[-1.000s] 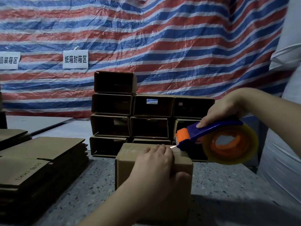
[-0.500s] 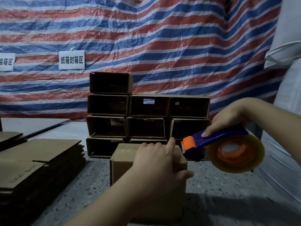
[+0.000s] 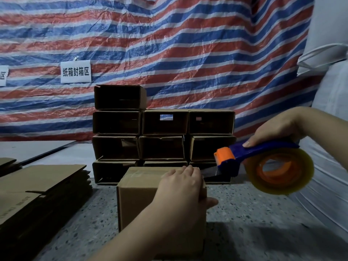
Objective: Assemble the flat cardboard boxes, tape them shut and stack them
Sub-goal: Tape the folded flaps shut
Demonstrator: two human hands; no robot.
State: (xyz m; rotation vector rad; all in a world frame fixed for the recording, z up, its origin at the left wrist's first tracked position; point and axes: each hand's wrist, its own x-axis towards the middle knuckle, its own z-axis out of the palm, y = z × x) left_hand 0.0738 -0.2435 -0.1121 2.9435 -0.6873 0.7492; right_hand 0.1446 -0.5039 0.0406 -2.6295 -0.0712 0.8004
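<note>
The left hand [image 3: 180,187] lies flat over the top right corner of the cardboard box [image 3: 139,200], which stands on the speckled worktop [image 3: 244,204] before the stacked boxes [image 3: 162,136]. The right hand [image 3: 275,132] grips the tape dispenser [image 3: 263,162], held just right of the box and clear of it.

Your left hand [image 3: 180,187] hides the right part of the upright brown cardboard box's [image 3: 137,200] taped top. The pile of flat brown cardboard sheets [image 3: 33,194] runs off the left edge. The small white paper label [image 3: 2,75] is cut off, one character showing.
</note>
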